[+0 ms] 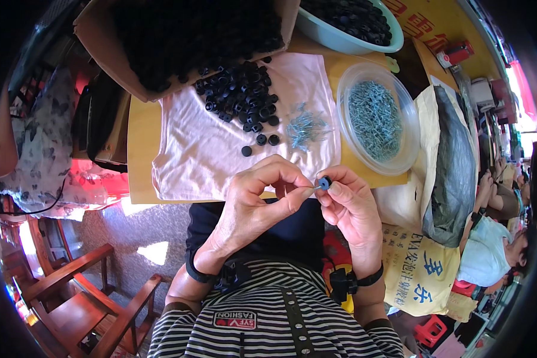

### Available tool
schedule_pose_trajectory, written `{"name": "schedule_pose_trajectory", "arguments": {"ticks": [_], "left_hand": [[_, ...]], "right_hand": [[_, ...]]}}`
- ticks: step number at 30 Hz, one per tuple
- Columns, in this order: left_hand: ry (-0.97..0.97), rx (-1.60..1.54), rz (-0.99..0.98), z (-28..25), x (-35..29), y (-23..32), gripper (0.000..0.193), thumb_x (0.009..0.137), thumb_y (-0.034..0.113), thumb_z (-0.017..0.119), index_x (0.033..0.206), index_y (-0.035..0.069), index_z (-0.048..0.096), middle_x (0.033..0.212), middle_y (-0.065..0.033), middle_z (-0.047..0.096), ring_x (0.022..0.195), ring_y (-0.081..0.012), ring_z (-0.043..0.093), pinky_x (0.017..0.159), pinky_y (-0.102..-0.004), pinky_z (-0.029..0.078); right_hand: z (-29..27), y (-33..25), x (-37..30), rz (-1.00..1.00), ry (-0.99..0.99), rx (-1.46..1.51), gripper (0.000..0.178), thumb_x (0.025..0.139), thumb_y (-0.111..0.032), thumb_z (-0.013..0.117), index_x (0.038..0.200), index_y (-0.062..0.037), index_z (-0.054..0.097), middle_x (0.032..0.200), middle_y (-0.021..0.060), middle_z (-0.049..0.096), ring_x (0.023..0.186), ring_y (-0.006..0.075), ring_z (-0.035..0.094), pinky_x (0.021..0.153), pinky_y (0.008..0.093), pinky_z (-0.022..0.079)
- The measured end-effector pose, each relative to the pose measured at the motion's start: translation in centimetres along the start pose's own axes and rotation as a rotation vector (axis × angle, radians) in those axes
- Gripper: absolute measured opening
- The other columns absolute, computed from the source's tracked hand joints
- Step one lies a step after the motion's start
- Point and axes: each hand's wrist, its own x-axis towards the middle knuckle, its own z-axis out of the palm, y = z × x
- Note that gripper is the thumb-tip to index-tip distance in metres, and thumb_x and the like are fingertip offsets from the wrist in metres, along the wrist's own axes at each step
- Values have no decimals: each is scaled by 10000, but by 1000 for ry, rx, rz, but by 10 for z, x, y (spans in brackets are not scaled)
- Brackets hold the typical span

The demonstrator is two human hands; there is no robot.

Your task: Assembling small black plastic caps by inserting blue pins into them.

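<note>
My left hand [262, 191] pinches a thin metal pin between thumb and forefinger. Its end meets a small round black plastic part [324, 182], which the thumb and fingers of my right hand [352, 206] grip. Whether the pin is inside the part is too small to tell. Beyond my hands, a pile of similar black parts [241, 95] lies on a pale pink cloth [191, 161], with a few loose ones nearest me. To their right is a small heap of thin bluish metal pins [304, 127].
A cardboard box [95, 30] of black parts stands far left, and a pale basin [340, 39] of dark parts far right. A clear round tub [343, 113] holds many bluish pins. A yellow sack [420, 280] is at right, a wooden chair [77, 304] at left. People sit far right.
</note>
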Motion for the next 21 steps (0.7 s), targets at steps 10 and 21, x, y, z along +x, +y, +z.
{"name": "schedule_pose_trajectory", "arguments": {"ticks": [10,21], "left_hand": [[15,235,-43,-13,-2,10,96,773,46,683,847,-3,647,790,-46,602,664,-113,567,602,-246,460],[7,630,172,-15,-24,0,149,707,16,696,832,36,616,834,-93,590,739,-275,606,653,-344,499]], "right_hand": [[13,4,7,-72,46,-300,237,868,-109,660,1068,12,621,895,67,661,675,79,582,533,196,476],[13,26,-2,-30,49,-479,179,862,-57,662,1020,21,630,893,60,654,643,81,571,585,194,481]]}}
